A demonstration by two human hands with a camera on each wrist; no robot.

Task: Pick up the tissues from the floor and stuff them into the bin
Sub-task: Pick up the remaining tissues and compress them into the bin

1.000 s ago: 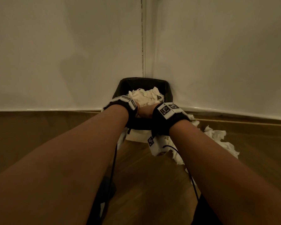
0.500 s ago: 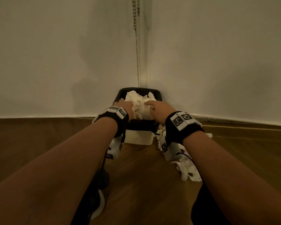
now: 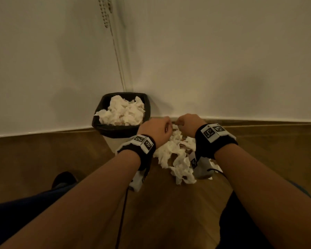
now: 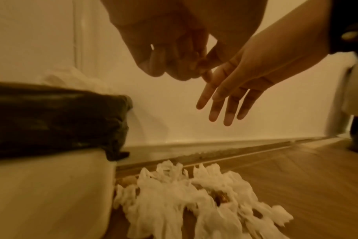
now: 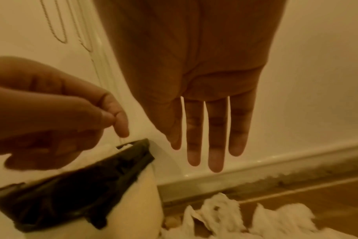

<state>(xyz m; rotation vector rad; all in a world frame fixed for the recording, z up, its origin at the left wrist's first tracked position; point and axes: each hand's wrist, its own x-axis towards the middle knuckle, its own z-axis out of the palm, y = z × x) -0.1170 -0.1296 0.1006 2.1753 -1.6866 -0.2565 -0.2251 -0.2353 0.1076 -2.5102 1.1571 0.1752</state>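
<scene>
1. Down on the wooden floor, a loose heap of crumpled white tissues lies just to the right of the bin, close to the skirting board; in the left wrist view the nearest sheets touch the bin's pale side.
2. More tissues in the bin are piled up to its rim, some rising above it.
3. That bin stands in the corner where two white walls meet — a black liner is folded down over its rim, and the body below is cream-coloured.
4. Above the heap the left hand hovers with its fingers loosely curled and the thumb tip against the forefinger; it holds nothing that can be made out, and does not touch the tissues.
5. Beside it the right hand hangs over the same heap — the right wrist view shows its fingers straight, slightly spread and pointing down, empty and clear of the paper.
6. Both hands are near each other, almost touching at the fingertips in the head view.
7. Each wrist carries a black band with white printed markers.
8. Thin beaded cords hang down the wall at the corner, above the bin.
9. A dark shoe sits on the floor at lower left.
</scene>
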